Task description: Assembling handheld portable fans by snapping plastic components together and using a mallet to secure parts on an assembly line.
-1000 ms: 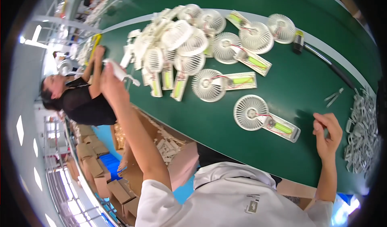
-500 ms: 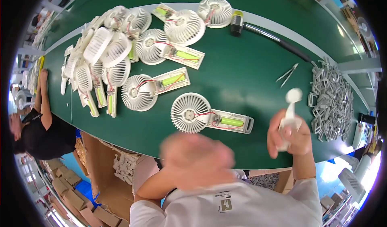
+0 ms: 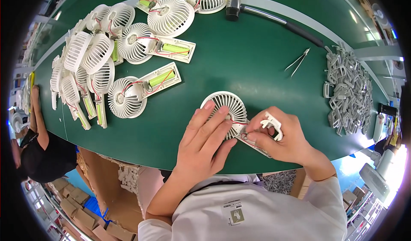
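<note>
A white fan half with a ribbed round cage lies on the green table in front of me. My left hand rests on its cage, fingers stretched out and slightly apart. My right hand is closed around a small white plastic part, whose bracket-like end sticks up out of the fist. The thumb and fingertips of that hand are at the fan's handle, close to the red wire, and they cover most of the handle along with its battery.
Several similar fan halves with green batteries fill the left side, many piled up. A mallet and tweezers lie farther back. Grey plastic clips are heaped at right. Another person is at far left, beyond a cardboard box.
My left hand has come to rest on the fan's cage. My right hand has moved left, bringing the white part to the handle. The fan is now turned, its handle pointing more toward me.
</note>
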Demonstrator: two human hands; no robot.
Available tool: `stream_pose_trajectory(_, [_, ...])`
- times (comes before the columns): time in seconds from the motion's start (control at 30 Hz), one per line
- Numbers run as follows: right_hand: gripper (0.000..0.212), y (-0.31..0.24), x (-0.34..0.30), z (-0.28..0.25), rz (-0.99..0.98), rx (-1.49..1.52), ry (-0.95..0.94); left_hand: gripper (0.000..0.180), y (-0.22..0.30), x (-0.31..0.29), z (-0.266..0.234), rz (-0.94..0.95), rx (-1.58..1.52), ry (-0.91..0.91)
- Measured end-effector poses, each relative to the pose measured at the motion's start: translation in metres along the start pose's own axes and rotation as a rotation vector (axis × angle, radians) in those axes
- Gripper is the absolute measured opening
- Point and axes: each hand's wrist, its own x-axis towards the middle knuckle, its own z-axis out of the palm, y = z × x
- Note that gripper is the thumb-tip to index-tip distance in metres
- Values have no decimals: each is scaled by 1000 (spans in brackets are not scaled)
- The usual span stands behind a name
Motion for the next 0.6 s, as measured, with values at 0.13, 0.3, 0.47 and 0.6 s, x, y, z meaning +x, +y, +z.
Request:
stream_pose_trajectory(0.13, [19,4,1,11,-14,-101,140,40,2,4,-1,-2,16,2])
stream_pose_trajectory(0.3, [15,12,3,9,-264,-253,25,33,9,10,-4,-18,48,-13])
stream_pose_trajectory(0.47, [14,-4,7,0,93,-39,-68,30,11,15,-6,-52,24,-43])
stream_pose_trajectory(0.6, [14,-2,6,-1,81,-38,-46,27,10,18,-7,16,69,-110])
